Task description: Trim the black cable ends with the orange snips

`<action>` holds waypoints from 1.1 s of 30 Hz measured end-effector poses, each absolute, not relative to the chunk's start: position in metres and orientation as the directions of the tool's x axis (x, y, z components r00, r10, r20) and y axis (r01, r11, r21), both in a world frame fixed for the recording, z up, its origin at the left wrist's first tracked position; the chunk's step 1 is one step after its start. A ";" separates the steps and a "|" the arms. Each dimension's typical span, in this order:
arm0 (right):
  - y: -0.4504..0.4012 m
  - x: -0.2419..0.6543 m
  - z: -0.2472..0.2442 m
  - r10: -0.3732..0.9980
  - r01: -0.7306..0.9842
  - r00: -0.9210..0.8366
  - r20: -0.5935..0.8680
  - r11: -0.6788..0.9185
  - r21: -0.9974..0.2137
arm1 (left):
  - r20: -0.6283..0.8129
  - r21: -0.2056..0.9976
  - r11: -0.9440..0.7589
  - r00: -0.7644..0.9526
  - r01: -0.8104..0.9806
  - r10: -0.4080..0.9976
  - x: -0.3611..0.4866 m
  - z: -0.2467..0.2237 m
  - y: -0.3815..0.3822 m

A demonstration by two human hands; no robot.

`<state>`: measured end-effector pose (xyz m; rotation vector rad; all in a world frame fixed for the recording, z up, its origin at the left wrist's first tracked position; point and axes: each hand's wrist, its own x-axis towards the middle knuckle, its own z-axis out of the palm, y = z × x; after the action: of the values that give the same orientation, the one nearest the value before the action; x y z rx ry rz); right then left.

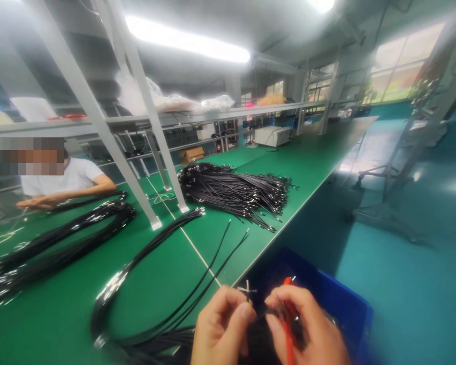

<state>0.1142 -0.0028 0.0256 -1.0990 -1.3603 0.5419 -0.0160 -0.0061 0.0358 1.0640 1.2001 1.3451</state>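
My left hand (226,322) is closed in a pinch around the end of a black cable (249,299), whose pale wire ends spread out above the fingertips. Close beside it on the right, my right hand (307,324) is wrapped round a red-handled tool, likely pliers or cutters (289,342); its jaws are mostly hidden by the fingers. A dark cable length seems to pass between the two hands, though blur hides where it ends. To the left, a bundle of black cables (152,243) curves over the green table (167,289), with a few loose ends pointing away from me.
A large pile of black cables (231,190) lies farther along the table. Another looped bundle (61,233) is at left, near a seated person in a white shirt (83,172). Grey shelf posts (148,101) rise from the table. A blue bin (345,299) stands below my right hand.
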 end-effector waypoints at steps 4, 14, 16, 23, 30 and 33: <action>-0.003 0.111 0.040 0.916 0.070 0.256 0.309 0.301 -0.951 | 0.039 0.998 -0.045 -0.131 -0.043 0.991 -0.015 0.032 -0.007; -0.002 0.108 0.065 0.959 -0.269 0.270 0.090 0.165 -0.949 | 0.576 0.666 -0.417 -0.071 0.618 0.815 -0.008 0.027 -0.013; -0.001 0.112 0.065 0.964 -0.310 0.262 0.047 0.130 -0.942 | 0.626 0.559 -0.449 0.001 0.697 0.780 -0.007 0.027 -0.013; -0.001 0.119 0.056 0.950 -0.080 0.275 0.146 0.174 -0.982 | 0.652 0.370 -0.437 0.106 0.820 0.751 -0.007 0.025 -0.013; 0.002 0.116 0.054 0.953 -0.043 0.246 0.175 0.191 -0.981 | 0.622 0.557 -0.466 0.027 0.687 0.783 -0.006 0.024 -0.015; 0.009 0.119 0.048 0.971 -0.064 0.169 0.171 0.184 -0.981 | 0.442 0.830 -0.391 -0.041 0.399 0.896 -0.010 0.029 -0.015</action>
<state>0.1185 0.0091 0.0476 -1.0940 -1.1117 0.9968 -0.0096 -0.0147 0.0290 1.7814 1.3641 1.4299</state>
